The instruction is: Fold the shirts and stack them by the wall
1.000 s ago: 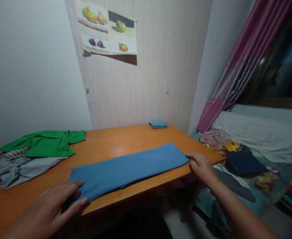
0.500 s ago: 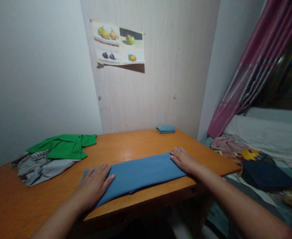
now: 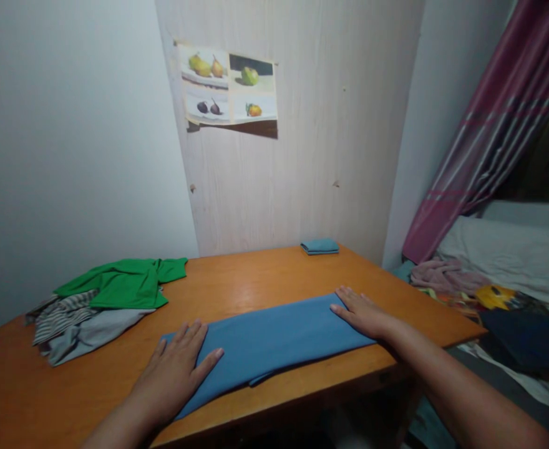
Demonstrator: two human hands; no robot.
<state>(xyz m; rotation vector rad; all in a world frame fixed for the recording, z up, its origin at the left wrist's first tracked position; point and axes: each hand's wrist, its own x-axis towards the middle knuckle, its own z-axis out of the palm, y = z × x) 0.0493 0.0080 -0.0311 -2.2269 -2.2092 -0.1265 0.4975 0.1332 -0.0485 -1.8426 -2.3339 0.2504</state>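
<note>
A long folded blue cloth lies across the front of the wooden table. My left hand lies flat, fingers spread, on the cloth's left end. My right hand rests flat with stretched fingers on its right end. Neither hand grips anything.
A pile of clothes, green shirt on top of striped and grey garments, sits at the table's left. A small folded blue cloth lies at the far edge by the wall. A cluttered bed and curtain stand to the right.
Both hands moved from the cloth's outer ends onto its top and now press flat on it. The view shifted slightly right and up.
</note>
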